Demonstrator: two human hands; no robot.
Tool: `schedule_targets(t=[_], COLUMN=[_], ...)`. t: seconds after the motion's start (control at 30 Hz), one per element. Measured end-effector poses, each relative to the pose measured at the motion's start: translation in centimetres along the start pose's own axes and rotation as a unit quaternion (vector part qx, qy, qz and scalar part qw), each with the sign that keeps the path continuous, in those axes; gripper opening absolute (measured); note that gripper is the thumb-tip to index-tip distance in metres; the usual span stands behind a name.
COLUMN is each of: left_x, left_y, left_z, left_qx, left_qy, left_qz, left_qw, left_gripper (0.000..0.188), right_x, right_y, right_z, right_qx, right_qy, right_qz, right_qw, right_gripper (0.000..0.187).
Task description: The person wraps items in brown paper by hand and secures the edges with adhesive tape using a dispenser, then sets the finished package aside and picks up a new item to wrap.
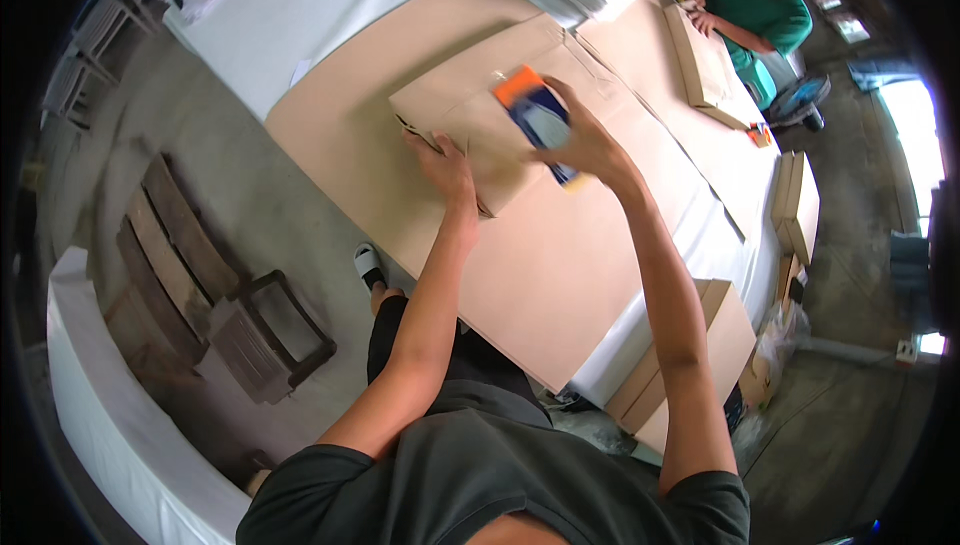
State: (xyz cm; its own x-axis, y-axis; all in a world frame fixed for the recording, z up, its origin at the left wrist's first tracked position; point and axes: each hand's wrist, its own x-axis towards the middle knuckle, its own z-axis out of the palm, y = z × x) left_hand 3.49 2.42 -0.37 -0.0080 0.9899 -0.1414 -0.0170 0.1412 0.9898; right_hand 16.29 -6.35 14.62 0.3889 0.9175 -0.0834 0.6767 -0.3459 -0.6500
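Observation:
A brown cardboard box [500,110] lies on the cardboard-covered table [540,295] in front of me. My left hand [440,167] grips the box's near left end, its fingers bent around the edge and partly hidden. Over the box's right half, my right hand [587,145] is closed around a tape dispenser [540,123], orange at one end and dark blue along the body. The dispenser is smeared by motion. Whether it touches the box, I cannot tell.
At the far right a person in a green shirt [765,10] handles another long box [697,60], with an orange tool [760,135] beside it. Cardboard boxes [715,335] stand by the table's right side. A plastic chair [265,340] and a wooden bench [175,245] are at left.

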Motion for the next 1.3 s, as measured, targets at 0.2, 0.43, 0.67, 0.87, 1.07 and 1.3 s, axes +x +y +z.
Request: schedule_targets(t=[0.2, 0.43, 0.67, 0.87, 1.07, 1.3], left_x=[0.8, -0.1, 1.2, 0.4, 0.9, 1.2], left_y=[-0.8, -1.0, -1.1, -0.1, -1.0, -1.4], left_z=[-0.8, 1.3, 0.2, 0.5, 0.1, -0.2], left_qx=[-0.089, -0.15, -0.165, -0.166, -0.063, -0.059], left_qy=[0.028, 0.01, 0.044, 0.003, 0.057, 0.063], left_qz=[-0.023, -0.027, -0.033, -0.076, -0.056, -0.023], left_qw=[0.995, 0.988, 0.985, 0.983, 0.995, 0.996], left_gripper=[0.061, 0.064, 0.056, 0.053, 0.051, 0.054], right_x=[12.0, 18.3, 17.2, 15.7, 9.4, 0.1], right_y=[-11.0, -4.3, -8.3, -6.5, -2.4, -1.1], right_z=[4.7, 6.9, 6.6, 5.8, 4.4, 0.3], right_qx=[-0.051, -0.031, -0.19, -0.16, -0.089, -0.158], right_qy=[-0.138, -0.24, -0.247, -0.329, -0.386, -0.431], right_qz=[-0.024, -0.086, 0.051, 0.099, 0.005, 0.15], right_qw=[0.989, 0.967, 0.949, 0.925, 0.918, 0.875], right_gripper=[0.065, 0.044, 0.056, 0.053, 0.062, 0.072])
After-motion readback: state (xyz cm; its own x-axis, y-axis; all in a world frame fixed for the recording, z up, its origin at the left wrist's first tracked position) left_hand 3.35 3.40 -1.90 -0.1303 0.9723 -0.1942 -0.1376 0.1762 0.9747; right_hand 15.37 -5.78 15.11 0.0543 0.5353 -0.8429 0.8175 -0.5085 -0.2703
